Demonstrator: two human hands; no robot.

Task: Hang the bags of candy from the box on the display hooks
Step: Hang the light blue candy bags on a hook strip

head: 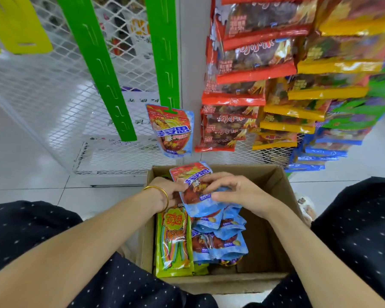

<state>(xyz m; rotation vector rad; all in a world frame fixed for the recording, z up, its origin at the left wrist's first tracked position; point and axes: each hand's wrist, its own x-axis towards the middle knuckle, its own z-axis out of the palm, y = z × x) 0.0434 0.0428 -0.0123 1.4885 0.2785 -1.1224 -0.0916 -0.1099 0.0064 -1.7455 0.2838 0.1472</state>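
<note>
- At the far left we see a yellow strip (20,23) hanging in front of a white mesh rack (53,96).
- Next come two green display strips (102,70), both slanting down over the mesh.
- One red-and-blue hung bag (170,130) dangles from the lower end of the right-hand green strip.
- Our left hand (167,192), with a gold bangle (162,194) at the wrist, grips the left edge of a candy bag (196,187) of the same kind.
- That candy bag sits tilted between both hands, just above the open cardboard box (273,196).
- Inside the box, green-yellow packs (173,238) lie on the left, and a heap of blue bags (220,238) lies beside them.
- Our right hand (238,192) pinches the bag's right side with curled fingers.
- On the right, rows of red packs (253,70), yellow packs (320,92) and blue packs (325,152) hang overlapping.
</note>
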